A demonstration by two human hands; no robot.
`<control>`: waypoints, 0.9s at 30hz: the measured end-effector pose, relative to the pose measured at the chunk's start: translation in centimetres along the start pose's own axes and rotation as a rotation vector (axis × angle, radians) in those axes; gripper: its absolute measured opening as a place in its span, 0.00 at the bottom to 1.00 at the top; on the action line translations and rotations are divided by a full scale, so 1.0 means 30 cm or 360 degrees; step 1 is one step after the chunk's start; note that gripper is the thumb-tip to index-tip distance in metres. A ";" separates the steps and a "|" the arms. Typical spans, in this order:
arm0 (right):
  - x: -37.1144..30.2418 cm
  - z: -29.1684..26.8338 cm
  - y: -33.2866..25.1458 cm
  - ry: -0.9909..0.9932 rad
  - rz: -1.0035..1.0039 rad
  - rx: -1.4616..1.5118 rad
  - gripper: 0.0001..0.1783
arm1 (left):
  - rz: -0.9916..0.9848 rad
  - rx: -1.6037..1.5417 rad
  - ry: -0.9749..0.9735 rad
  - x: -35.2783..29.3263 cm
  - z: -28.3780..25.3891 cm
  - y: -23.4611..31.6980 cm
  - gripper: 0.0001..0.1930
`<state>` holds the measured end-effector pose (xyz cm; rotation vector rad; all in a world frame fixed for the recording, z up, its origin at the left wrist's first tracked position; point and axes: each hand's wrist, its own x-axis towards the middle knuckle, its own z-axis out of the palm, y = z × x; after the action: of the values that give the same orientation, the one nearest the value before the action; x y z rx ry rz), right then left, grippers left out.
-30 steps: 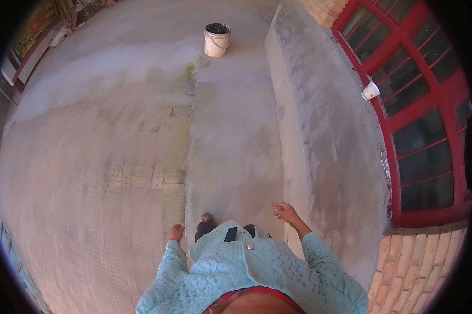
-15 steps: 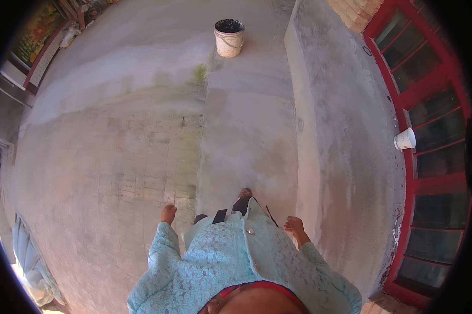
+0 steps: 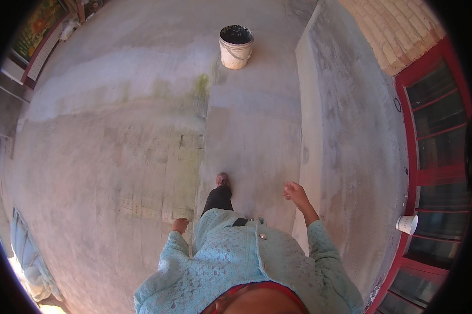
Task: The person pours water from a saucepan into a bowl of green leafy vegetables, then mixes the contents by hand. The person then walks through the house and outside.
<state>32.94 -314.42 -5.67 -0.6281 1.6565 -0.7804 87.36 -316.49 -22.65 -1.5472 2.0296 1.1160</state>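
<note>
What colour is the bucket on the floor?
Bucket: dirty white outside, dark inside. The head view shows it.

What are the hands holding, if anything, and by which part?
Nothing visible is held: the left hand and right hand are both away from the white bucket.

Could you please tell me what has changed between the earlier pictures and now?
Since the previous picture, the right hand has swung forward, the left hand back, and the left foot has stepped ahead. With the viewpoint advancing, the white cup beside the red frame appears farther back. Neither hand visibly took or released anything. The bucket stays upright on the floor.
</note>
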 end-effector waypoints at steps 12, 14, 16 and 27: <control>0.188 -0.157 -0.147 0.0449 0.0496 0.0523 0.18 | -0.0122 -0.0769 0.0375 0.750 -0.628 0.455 0.15; 0.237 -0.174 -0.142 0.0505 0.0583 0.0668 0.18 | -0.0098 -0.0761 0.0384 0.834 -0.712 0.508 0.15; 0.338 -0.199 -0.149 0.0492 0.0620 0.0694 0.18 | -0.0192 -0.0765 0.0402 0.921 -0.790 0.535 0.15; 1.015 -0.645 -0.568 0.0335 0.0358 0.0452 0.18 | -0.0652 -0.0939 0.0499 1.071 -1.018 0.655 0.15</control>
<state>7.52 -345.01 -8.82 -0.1609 1.7279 -0.9178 63.71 -358.60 -18.24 -2.4238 1.4912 1.4419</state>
